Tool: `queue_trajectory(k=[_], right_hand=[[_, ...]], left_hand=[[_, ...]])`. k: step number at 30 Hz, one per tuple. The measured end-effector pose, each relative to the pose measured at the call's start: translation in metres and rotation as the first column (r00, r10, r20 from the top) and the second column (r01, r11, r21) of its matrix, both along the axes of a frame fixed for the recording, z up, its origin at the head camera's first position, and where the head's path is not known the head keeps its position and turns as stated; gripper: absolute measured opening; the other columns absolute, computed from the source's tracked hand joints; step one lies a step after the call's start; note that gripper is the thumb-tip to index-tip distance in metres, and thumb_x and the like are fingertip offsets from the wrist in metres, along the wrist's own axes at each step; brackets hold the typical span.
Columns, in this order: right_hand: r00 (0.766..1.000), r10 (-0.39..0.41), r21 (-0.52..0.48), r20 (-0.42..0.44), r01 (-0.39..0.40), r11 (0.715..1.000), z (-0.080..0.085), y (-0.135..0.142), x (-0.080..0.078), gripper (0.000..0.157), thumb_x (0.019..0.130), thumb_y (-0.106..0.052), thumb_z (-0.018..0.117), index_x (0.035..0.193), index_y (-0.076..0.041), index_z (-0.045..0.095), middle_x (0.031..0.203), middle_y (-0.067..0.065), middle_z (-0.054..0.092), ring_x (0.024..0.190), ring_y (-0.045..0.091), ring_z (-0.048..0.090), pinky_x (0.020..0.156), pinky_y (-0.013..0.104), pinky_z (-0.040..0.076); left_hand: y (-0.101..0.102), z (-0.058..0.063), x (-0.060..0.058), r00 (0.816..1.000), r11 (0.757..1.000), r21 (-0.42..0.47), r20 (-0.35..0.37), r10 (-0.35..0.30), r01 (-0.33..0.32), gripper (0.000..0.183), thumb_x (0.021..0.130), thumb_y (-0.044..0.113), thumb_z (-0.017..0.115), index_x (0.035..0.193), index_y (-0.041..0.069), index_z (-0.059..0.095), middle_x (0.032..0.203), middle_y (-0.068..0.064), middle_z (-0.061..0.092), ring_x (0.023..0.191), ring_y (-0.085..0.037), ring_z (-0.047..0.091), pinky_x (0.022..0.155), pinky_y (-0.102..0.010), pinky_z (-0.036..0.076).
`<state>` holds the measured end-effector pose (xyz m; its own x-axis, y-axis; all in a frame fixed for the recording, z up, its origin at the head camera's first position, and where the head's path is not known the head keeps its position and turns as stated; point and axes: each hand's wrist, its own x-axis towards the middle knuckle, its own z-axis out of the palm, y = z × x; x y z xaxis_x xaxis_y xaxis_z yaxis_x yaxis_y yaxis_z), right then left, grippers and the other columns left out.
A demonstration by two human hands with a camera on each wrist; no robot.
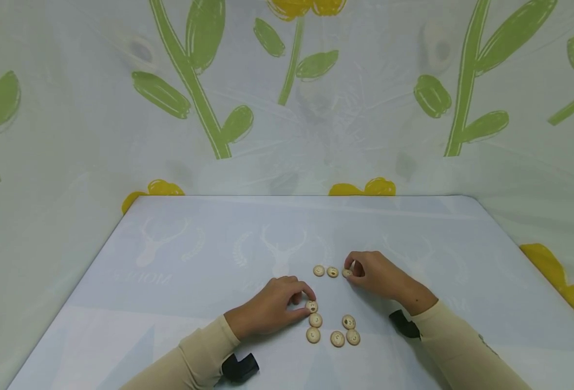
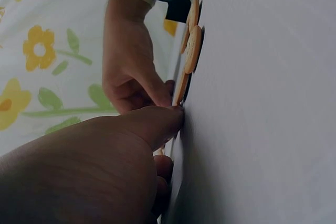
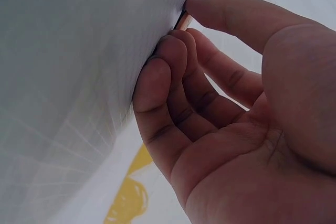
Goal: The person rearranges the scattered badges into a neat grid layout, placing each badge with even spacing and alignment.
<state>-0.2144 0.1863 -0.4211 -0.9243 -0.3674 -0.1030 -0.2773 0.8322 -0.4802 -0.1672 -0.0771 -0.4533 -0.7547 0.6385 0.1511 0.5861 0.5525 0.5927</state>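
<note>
Small round wooden discs with dark printed marks lie flat on the table. My left hand pinches the top disc of a left-hand column between thumb and forefinger; below it are a second disc and a third. Farther back, my right hand pinches the right-end disc of a short row, its fingertips down at the table. To that disc's left sit two others, a middle disc and an end disc. In the right wrist view, the fingers mostly cover the held disc.
Right of the column, three discs form a cluster: an upper disc, a lower right disc and a lower left disc. The pale table ends at a back edge before a flower-printed curtain. Black straps hang at both wrists.
</note>
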Motion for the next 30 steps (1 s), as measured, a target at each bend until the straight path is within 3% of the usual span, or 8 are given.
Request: queue_trajectory(k=[30], right_hand=[[1.0, -0.011, -0.001, 0.016, 0.011, 1.0, 0.0002, 0.0007, 0.0009, 0.01, 0.091, -0.013, 0.072, 0.1, -0.011, 0.067, 0.075, -0.001, 0.058, 0.069, 0.013, 0.052, 0.062, 0.026, 0.046]], left_hand=[[0.001, -0.0015, -0.001, 1.0, 1.0, 0.014, 0.005, -0.005, 0.005, 0.017, 0.091, 0.024, 0.074, 0.108, 0.022, 0.071, 0.079, 0.009, 0.052, 0.073, -0.002, 0.046, 0.068, -0.018, 0.039]])
